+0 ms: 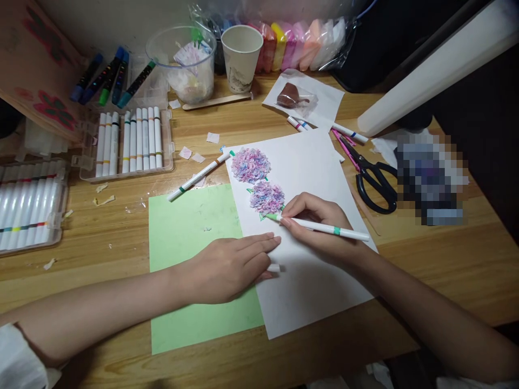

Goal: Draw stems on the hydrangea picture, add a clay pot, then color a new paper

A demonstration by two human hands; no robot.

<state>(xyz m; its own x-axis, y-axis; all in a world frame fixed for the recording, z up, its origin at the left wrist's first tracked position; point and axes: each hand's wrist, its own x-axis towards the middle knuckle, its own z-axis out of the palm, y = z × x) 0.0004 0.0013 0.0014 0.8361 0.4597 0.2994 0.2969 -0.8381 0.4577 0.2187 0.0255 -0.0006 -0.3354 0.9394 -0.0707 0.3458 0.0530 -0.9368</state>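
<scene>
My right hand point(320, 219) grips a white marker with a green band point(348, 232). Its green tip touches the white paper point(316, 302) just below a pink-and-purple flower head point(267, 196) built of small ruffled pieces. Small green leaf outlines surround that flower. A second, similar flower head point(250, 165) sits above it. My left hand point(231, 265) lies palm down across the paper's left edge, with a white marker cap point(274, 268) poking out from under its fingers. Beneath that hand is a light green sheet point(182, 232), partly overlapped by the white paper.
Another marker point(200, 175) lies at the paper's upper left. Marker cases point(125, 174) stand on the left. Behind are a plastic tub point(190, 81), a paper cup point(241, 59) and bagged coloured clay point(290, 46). Black-handled scissors point(377, 186) lie at right, near a pixelated area.
</scene>
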